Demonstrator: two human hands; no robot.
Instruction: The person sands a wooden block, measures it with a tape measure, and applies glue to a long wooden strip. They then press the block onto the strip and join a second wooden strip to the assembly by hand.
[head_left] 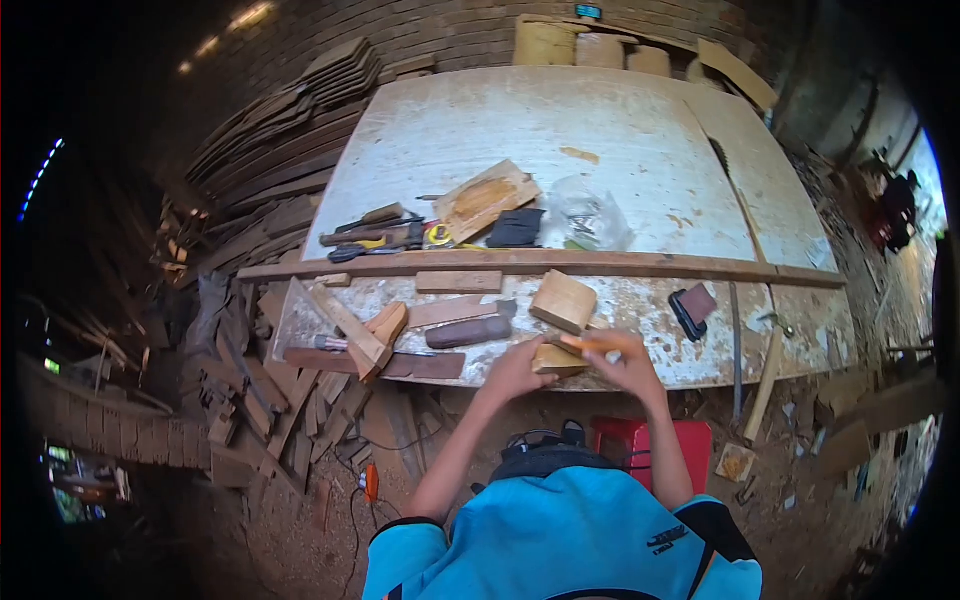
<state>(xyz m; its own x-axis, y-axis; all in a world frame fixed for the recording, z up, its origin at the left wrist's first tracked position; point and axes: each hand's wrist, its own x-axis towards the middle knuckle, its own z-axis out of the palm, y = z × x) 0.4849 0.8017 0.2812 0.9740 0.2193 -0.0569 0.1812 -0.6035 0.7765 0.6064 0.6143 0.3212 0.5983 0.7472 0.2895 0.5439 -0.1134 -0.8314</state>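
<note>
My left hand [515, 371] is closed on the left side of a small wooden block [558, 360] at the table's front edge. Over the block's right side, my right hand [628, 364] pinches a slim orange pencil-like tool [582, 343]. Its tip is too small to make out. Just beyond both hands sits a larger wooden block [563, 301]. To the left lie a dark rounded wooden piece [468, 332] and a flat wood strip [450, 311]. A black block with a brownish pad [693, 308] rests to the right.
A long wooden bar [560, 263] crosses the worktable [520, 120]. Behind it are a tape measure [438, 235], a wooden board [487, 200] and a plastic bag [588, 215]. A hammer [768, 375] overhangs the front right edge. A red stool [683, 445] stands below; scrap wood covers the left floor.
</note>
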